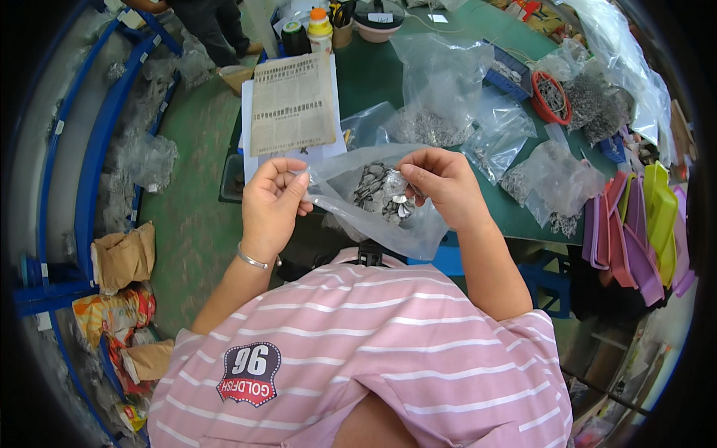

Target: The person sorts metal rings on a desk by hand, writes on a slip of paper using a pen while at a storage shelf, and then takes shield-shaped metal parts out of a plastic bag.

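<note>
Green tabletop fills the upper middle of the view, crowded with clear bags of small grey metal parts, and a green floor runs down at nine o'clock beside blue racking. Close over the near edge of the tabletop, both hands hold up a clear plastic bag with a heap of small silvery metal pieces inside. The left hand, a bangle at its wrist, has its fingers closed on the bag's left edge. The right hand has its fingers pinched shut on the bag's top at one o'clock from the heap. A yellowed printed sheet lies at eleven o'clock from the bag. A red round dish of parts sits at two o'clock, and stacked coloured trays stand at three o'clock.
</note>
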The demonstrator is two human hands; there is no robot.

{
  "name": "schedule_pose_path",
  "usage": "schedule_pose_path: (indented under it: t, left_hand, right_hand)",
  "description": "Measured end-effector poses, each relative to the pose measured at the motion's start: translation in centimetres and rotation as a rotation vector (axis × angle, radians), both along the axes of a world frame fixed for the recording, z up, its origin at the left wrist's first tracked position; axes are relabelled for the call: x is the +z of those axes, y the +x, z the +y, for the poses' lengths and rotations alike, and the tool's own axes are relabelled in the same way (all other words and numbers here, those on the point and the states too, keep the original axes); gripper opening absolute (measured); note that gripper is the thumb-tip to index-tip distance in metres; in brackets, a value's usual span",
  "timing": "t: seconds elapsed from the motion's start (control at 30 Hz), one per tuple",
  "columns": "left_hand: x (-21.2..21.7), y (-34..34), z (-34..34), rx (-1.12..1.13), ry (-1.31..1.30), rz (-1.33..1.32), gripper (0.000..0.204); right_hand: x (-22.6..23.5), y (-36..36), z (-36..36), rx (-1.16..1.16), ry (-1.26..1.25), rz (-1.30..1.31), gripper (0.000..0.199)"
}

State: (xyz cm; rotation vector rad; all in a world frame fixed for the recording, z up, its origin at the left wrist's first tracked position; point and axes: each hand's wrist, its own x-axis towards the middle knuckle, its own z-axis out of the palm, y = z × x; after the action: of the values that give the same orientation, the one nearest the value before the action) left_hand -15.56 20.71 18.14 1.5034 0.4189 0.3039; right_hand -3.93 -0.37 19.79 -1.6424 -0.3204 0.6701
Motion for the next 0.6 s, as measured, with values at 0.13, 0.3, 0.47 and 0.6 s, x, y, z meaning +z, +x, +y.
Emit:
schedule_pose_path:
  t: [0.13, 0.3, 0.47, 0.6]
  left_hand:
    - [0.0, -0.4, -0.6, -0.024, 0.029, -0.038, 0.013]
    - [0.4, -0.4, -1.8, -0.064, 0.041, -0.074, 0.011]
    - [0.1, -0.5, -1.8, -0.093, 0.014, -0.052, 0.01]
    - [-0.1, -0.3, -2.0, -0.091, 0.052, -0.054, 0.01]
  right_hand:
    - [-4.4, 1.5, 1.5, 0.31, -0.742, -0.494, 0.018]
    - [-13.4, 4.8, 3.7, 0.534, -0.793, -0.683, 0.023]
    - [-15.0, 2.1, 5.5, 0.627, -0.806, -0.786, 0.022]
    - [-15.9, 0.5, 7.0, 0.576, -0.88, -0.882, 0.022]
